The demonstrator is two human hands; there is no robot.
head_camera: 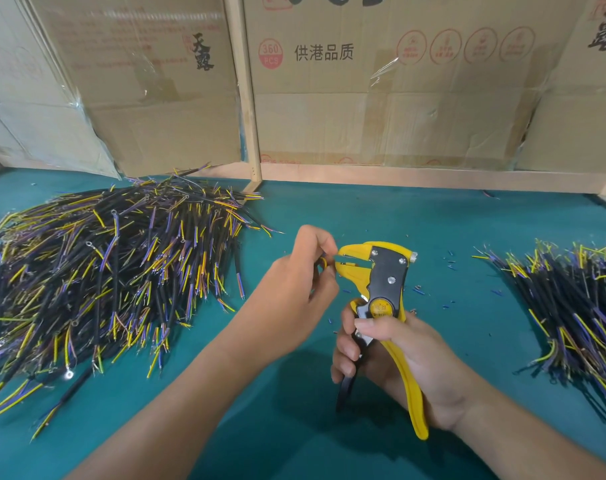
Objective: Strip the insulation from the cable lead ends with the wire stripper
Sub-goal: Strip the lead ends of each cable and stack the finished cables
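My right hand (395, 355) grips the handles of a yellow and black wire stripper (384, 282), whose jaws point left above the green table. My left hand (301, 282) pinches a short cable (323, 262) with a yellow lead and holds its end at the stripper's jaws. Most of that cable is hidden inside my fingers.
A big heap of black cables with yellow and blue leads (104, 271) lies at the left. A smaller heap (578, 306) lies at the right. Small bits of blue insulation (450, 265) litter the green table (329, 209). Cardboard boxes (381, 81) wall the back.
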